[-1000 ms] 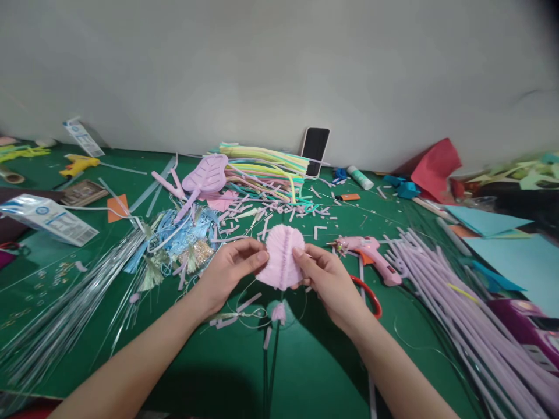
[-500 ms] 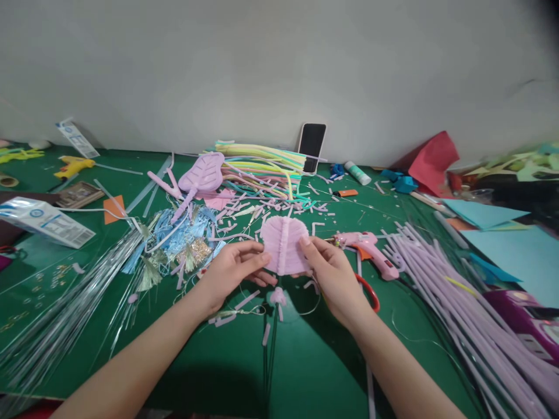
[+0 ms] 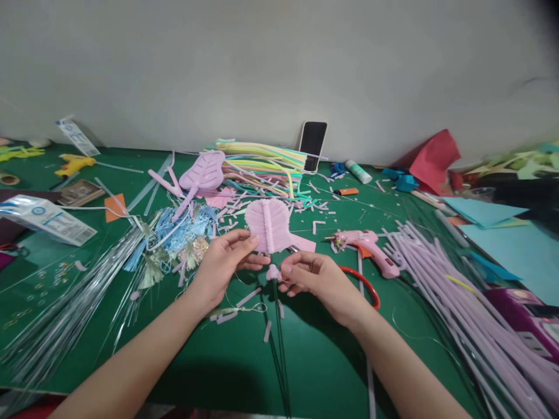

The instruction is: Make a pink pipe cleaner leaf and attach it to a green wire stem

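Observation:
My left hand (image 3: 227, 262) pinches the lower left edge of a lilac leaf-shaped fan (image 3: 267, 227) made of pipe cleaners, with a thick rib down its middle. Thin dark wires (image 3: 279, 343) run down from the fan's base toward the table's front edge. Around these wires, just below the fan, sits a small lilac fuzzy piece (image 3: 273, 272). The fingertips of my right hand (image 3: 312, 279) are closed at its right side; they partly hide the contact. Behind my left hand, a finished-looking lilac leaf fan (image 3: 203, 174) lies on the pile.
Right of my hands lie a pink glue gun (image 3: 364, 244), red-handled scissors (image 3: 371, 294) and a lilac pipe-cleaner bundle (image 3: 449, 291). Blue tassels (image 3: 179, 227) and silvery wires (image 3: 87, 279) are at left. A phone (image 3: 313, 145) leans on the wall behind colored pipe cleaners (image 3: 262, 157).
The fan has shifted up and left in my left hand. My right hand has let go of the fan's right edge and moved down to the small lilac piece, which now sits higher.

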{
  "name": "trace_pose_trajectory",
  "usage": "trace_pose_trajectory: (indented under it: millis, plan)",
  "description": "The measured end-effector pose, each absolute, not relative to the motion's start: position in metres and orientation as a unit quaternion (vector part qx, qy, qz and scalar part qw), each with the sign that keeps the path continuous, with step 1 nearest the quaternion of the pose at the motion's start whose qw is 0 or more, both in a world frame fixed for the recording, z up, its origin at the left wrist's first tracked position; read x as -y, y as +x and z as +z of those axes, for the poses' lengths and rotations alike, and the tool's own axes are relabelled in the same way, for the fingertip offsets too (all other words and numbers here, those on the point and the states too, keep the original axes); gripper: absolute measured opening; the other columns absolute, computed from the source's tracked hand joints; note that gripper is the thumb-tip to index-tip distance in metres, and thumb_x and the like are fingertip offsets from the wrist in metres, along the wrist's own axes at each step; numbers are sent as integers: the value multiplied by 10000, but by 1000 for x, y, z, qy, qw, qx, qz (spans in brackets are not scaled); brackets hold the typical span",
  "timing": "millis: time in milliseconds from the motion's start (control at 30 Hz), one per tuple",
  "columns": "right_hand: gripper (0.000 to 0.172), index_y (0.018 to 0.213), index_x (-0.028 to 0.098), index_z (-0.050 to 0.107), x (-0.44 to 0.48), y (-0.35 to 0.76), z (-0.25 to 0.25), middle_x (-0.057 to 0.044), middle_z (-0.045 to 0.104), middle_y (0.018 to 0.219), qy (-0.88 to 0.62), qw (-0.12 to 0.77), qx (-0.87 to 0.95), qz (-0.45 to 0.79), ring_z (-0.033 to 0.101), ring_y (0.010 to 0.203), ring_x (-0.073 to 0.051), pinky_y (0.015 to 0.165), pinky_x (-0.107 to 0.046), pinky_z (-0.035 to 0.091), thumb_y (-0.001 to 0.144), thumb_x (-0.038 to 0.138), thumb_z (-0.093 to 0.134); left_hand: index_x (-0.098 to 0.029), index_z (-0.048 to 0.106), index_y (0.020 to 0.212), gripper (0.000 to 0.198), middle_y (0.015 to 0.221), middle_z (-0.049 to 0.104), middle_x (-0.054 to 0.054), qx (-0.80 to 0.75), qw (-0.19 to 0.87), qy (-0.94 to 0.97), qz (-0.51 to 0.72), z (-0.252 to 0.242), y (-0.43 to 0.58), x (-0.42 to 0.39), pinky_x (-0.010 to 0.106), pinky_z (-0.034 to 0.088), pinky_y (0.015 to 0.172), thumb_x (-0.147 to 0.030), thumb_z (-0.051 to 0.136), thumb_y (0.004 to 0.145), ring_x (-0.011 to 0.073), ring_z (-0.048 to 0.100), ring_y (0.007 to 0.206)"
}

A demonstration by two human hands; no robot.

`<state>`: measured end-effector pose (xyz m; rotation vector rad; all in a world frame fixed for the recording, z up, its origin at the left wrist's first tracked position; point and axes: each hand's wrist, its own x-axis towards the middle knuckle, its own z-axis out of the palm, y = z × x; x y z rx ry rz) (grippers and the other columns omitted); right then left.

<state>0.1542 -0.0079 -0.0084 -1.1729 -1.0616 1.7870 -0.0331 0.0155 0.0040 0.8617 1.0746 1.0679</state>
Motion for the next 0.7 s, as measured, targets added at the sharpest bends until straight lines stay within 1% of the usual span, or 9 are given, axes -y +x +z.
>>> trace_pose_trajectory:
  millis: [100, 300, 533, 700]
  plan:
    - [270, 751, 163, 673, 9, 154, -9, -1, 714, 672, -451, 356, 406, 711, 685, 600, -112, 550, -192, 517, 672, 380, 812, -144, 584, 856, 282, 656, 647, -44, -468, 646, 376, 472, 5, -33, -15, 189, 578, 541, -285, 784, 716, 138, 714, 581]
    - [293, 790, 150, 687, 11, 152, -9, -6, 723, 662, -463, 347, 383, 720, 693, 611, -106, 589, -184, 544, 633, 340, 846, -149, 581, 853, 274, 655, 647, -50, -468, 640, 373, 482, 4, -32, -15, 195, 579, 550, -283, 779, 719, 136, 714, 574]
    - [287, 735, 141, 685, 13, 150, -9, -18, 725, 672, -468, 354, 377, 717, 691, 590, -106, 568, -187, 556, 658, 381, 822, -159, 568, 854, 315, 651, 641, -51, -477, 636, 368, 482, 6, -31, -15, 206, 568, 568, -299, 797, 690, 151, 720, 584]
    - [291, 718, 133, 703, 13, 150, -10, -27, 722, 650, -480, 342, 369, 719, 688, 576, -113, 571, -203, 564, 640, 383, 830, -158, 566, 851, 336, 652, 636, -49, -486, 631, 372, 476, 6, -30, -15, 206, 564, 571, -317, 806, 678, 152, 719, 587]
